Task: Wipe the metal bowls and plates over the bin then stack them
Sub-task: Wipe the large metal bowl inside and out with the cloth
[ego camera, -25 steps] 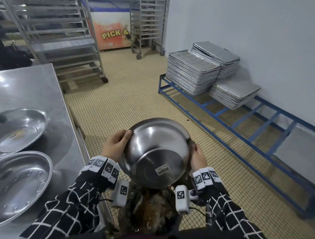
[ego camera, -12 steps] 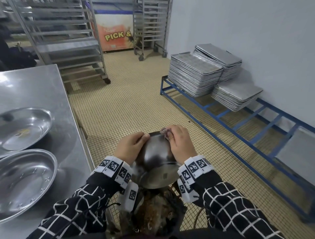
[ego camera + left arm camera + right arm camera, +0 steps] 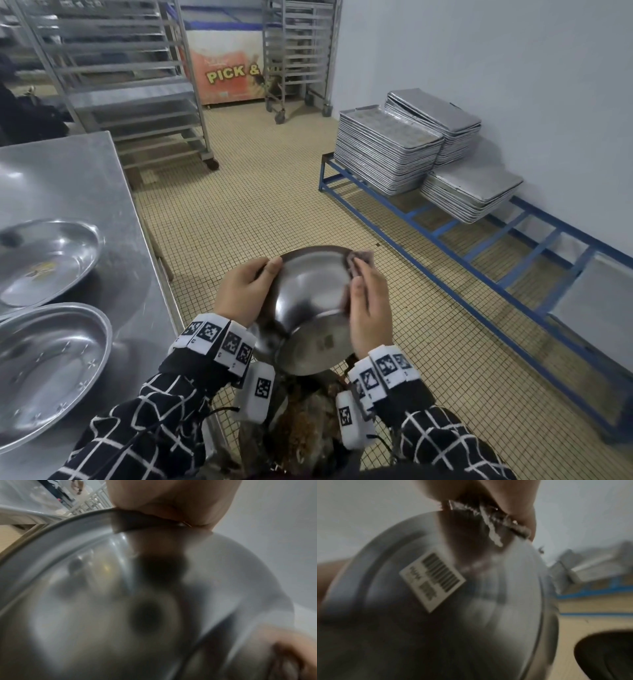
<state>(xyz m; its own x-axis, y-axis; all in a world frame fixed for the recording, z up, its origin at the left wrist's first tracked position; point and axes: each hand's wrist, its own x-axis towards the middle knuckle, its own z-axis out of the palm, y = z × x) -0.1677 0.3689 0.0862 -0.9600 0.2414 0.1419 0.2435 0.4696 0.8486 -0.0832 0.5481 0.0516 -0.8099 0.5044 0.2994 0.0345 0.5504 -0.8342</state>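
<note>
Bin (image 3: 301,442) sits right under the upturned bowl (image 3: 308,301), so I'd keep it there. Left hand (image 3: 245,291) grips the near rim, right hand (image 3: 368,308) presses a rag (image 3: 359,260) on the far side; work round the rim, holding firm, steel's slippery

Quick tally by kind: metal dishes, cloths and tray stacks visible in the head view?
Round steel bowl, held in both hands: 1
Shallow oval steel plates on the steel table, far and near: 2
Small grey wiping cloth at the bowl's rim: 1
Stacks of flat metal baking trays on the blue floor rack: 3
Total: 7
</note>
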